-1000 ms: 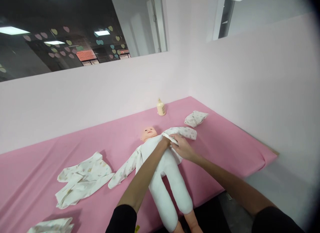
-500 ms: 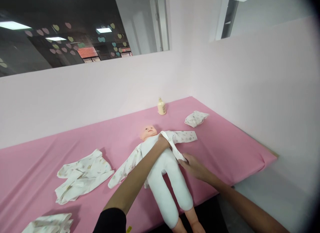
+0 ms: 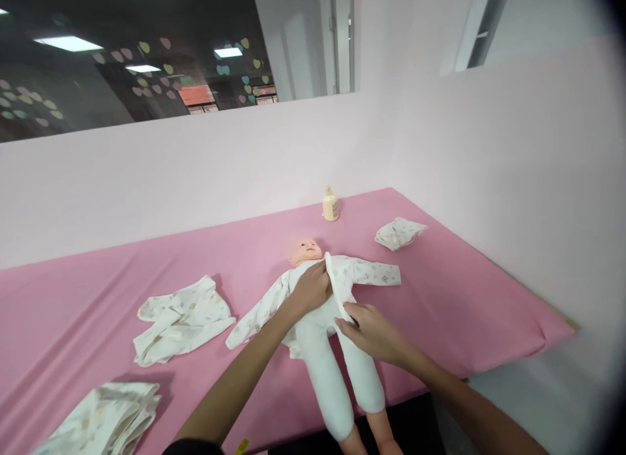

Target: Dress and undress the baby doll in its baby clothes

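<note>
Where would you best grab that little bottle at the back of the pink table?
Probably the bottle is best gripped around its wider lower body, coming from the front. It stands upright, narrows towards the cap, and the wall is close behind it.

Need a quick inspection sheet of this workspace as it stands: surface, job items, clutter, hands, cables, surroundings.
Surface: pink table cover, wrinkled at its right corner.
Job's things: doll on its back, head toward the wall, legs over the near edge; printed top open on its torso, both sleeves spread.
Clutter: loose garment left of the doll; folded cloths at near left; small bundle far right; cream bottle upright by the wall.
Hands: left hand rests on the doll's chest; right hand pinches the top's front edge.
Cables: nothing seen.
Surroundings: pale pink wall; window with heart stickers above.
</note>
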`<state>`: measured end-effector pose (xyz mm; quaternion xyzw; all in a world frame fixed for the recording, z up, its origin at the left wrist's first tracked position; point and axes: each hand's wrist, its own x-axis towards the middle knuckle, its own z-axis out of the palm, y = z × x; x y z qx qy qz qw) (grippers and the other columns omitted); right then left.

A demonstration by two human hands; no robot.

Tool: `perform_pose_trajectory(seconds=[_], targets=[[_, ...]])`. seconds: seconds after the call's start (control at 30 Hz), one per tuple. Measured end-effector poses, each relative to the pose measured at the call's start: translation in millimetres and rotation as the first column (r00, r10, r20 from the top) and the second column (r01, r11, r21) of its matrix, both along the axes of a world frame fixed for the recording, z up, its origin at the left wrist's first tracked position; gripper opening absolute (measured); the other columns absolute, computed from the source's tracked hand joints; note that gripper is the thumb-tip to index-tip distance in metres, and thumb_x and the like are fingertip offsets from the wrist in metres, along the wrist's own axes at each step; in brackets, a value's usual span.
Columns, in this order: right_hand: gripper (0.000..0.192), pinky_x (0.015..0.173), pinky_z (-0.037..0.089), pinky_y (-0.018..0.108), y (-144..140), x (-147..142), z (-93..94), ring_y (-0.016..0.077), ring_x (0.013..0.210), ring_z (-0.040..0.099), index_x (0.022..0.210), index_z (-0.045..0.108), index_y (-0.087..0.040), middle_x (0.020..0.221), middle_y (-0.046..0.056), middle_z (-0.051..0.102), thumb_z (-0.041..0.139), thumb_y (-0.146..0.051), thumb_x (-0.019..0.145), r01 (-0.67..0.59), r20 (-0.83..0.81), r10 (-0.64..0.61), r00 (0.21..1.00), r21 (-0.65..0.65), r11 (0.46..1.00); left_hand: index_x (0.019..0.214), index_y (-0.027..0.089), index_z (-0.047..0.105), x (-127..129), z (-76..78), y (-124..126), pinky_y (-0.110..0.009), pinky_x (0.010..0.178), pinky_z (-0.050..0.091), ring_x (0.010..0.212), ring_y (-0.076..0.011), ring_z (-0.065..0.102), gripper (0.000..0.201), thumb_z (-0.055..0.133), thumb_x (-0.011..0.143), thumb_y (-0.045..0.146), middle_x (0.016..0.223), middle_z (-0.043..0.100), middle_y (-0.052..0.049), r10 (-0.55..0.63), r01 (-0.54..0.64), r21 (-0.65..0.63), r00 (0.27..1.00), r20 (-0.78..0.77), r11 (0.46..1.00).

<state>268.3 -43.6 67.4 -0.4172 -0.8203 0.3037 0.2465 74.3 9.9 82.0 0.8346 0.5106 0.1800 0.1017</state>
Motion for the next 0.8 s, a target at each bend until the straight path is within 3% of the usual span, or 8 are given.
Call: perform_pose_trajectory(seconds=[0.03,0.1,0.17,0.23,0.33,0.47,0.67,0.8], targets=[[0.037,0.053,0.019,0.028,-1.8,4.5,-3.3,0.0109,0.056,0.031,0.068,0.023,-0.020,0.060,-0.004,0.039,0.044,-0.035,0.094,-0.001,0.029,0.000,1.000,0.008,1.000,0.129,0.017,0.057,-11.3,-1.8,-18.8,-0.046,0.110,0.037,0.128,-0.0298,0.048,0.037,0.048,0.094,0.028,0.137,0.054,-0.012,0.065,-0.066,0.025,0.998,0.006,0.998],[0.036,0.054,0.020,0.029,-4.7,12.6,-9.0,0.0117,0.056,0.034,0.068,0.026,-0.021,0.061,-0.003,0.042,0.045,-0.037,0.094,-0.008,0.097,0.003,0.995,0.041,0.999,0.134,0.022,0.052,-31.4,-10.4,-58.5,-0.045,0.109,0.038,0.130,-0.0294,0.046,0.042,0.042,0.097,0.040,0.139,0.052,-0.011,0.341,-0.348,0.081,0.936,0.081,0.934],[0.034,0.055,0.022,0.029,-6.1,17.2,-13.6,0.0127,0.057,0.036,0.068,0.028,-0.021,0.064,-0.002,0.046,0.047,-0.036,0.093,-0.007,0.140,-0.007,0.990,0.097,0.995,0.134,0.020,0.048,-45.2,-23.8,-92.8,-0.045,0.100,0.044,0.123,-0.0291,0.051,0.047,0.040,0.096,0.048,0.133,0.054,-0.012,0.557,-0.559,-0.016,0.822,0.123,0.829],[0.032,0.056,0.024,0.030,-6.9,17.2,-17.7,0.0137,0.058,0.039,0.069,0.029,-0.022,0.067,-0.001,0.049,0.047,-0.033,0.092,0.008,0.140,-0.029,0.990,0.145,0.989,0.135,0.020,0.045,-52.2,-39.4,-114.8,-0.046,0.093,0.047,0.122,-0.0310,0.051,0.052,0.041,0.094,0.052,0.132,0.053,-0.013,0.678,-0.663,-0.144,0.720,0.144,0.735],[0.030,0.055,0.026,0.030,-9.0,12.4,-22.7,0.0143,0.058,0.040,0.070,0.029,-0.022,0.067,-0.001,0.049,0.046,-0.034,0.093,0.001,0.124,-0.018,0.992,0.136,0.991,0.133,0.019,0.044,-54.0,-59.9,-124.1,-0.044,0.091,0.047,0.119,-0.0309,0.054,0.053,0.044,0.092,0.053,0.130,0.056,-0.014,0.727,-0.644,-0.343,0.637,0.255,0.684],[0.035,0.053,0.027,0.029,-12.5,8.3,-22.8,0.0139,0.056,0.038,0.070,0.026,-0.022,0.064,-0.002,0.044,0.044,-0.039,0.095,-0.015,0.096,0.009,0.995,0.069,0.997,0.106,0.018,0.053,-50.8,-67.2,-119.6,-0.034,0.073,0.049,0.085,-0.0225,0.061,0.039,0.049,0.089,0.052,0.098,0.064,-0.008,0.736,-0.499,-0.545,0.513,0.441,0.674],[0.037,0.052,0.026,0.028,-13.8,7.7,-8.3,0.0130,0.055,0.031,0.069,0.026,-0.022,0.062,-0.003,0.034,0.044,-0.041,0.096,0.116,-0.095,-0.112,0.989,0.042,0.992,0.087,0.021,0.046,-29.4,-31.4,-135.7,-0.026,0.064,0.041,0.069,-0.0140,0.045,0.015,0.053,0.086,0.035,0.077,0.047,0.002,0.737,-0.651,-0.401,0.389,0.553,0.645],[0.035,0.052,0.027,0.028,-14.1,6.6,-10.0,0.0128,0.056,0.032,0.070,0.028,-0.022,0.063,-0.003,0.037,0.044,-0.039,0.096,0.036,-0.052,-0.036,0.998,0.004,0.999,0.098,0.023,0.048,-4.1,-15.4,-149.8,-0.025,0.067,0.043,0.071,-0.0138,0.048,0.012,0.045,0.089,0.031,0.077,0.048,0.002,0.618,-0.497,-0.387,0.485,0.619,0.777]])
